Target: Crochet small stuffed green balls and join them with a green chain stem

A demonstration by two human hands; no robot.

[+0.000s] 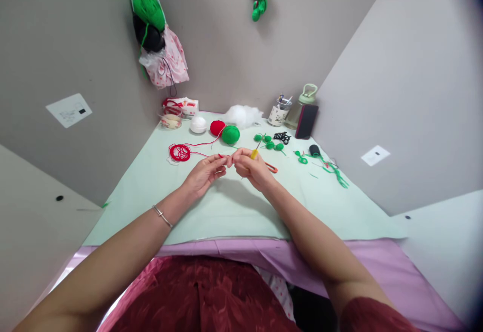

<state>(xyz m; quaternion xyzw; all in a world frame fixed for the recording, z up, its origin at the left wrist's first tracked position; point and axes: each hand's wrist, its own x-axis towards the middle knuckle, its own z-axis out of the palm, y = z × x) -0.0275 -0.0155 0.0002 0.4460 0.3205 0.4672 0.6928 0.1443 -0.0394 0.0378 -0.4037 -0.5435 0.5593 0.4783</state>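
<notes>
Above the middle of the table my left hand (pixel 207 172) is closed in a pinch on red yarn (pixel 222 156), whose strand runs left to a loose red coil (pixel 180 152). Beside it, fingertips nearly meeting, my right hand (pixel 251 166) is wrapped round a crochet hook (pixel 254 154) with a yellow grip and a thin metal shaft. The small bit of red work between the fingertips is mostly hidden. Just behind the hands sit a green yarn ball (pixel 230 135) and a red yarn ball (pixel 217 128). An orange tool (pixel 271 168) lies by my right hand.
Along the back stand a white yarn ball (pixel 198 125), white stuffing (pixel 243 116), a pen holder (pixel 279 112), a bottle (pixel 296 113) and a phone (pixel 306 121). Green crocheted pieces (pixel 269 142), black scissors (pixel 282 137) and green yarn scraps (pixel 335 171) lie right. Walls enclose the table.
</notes>
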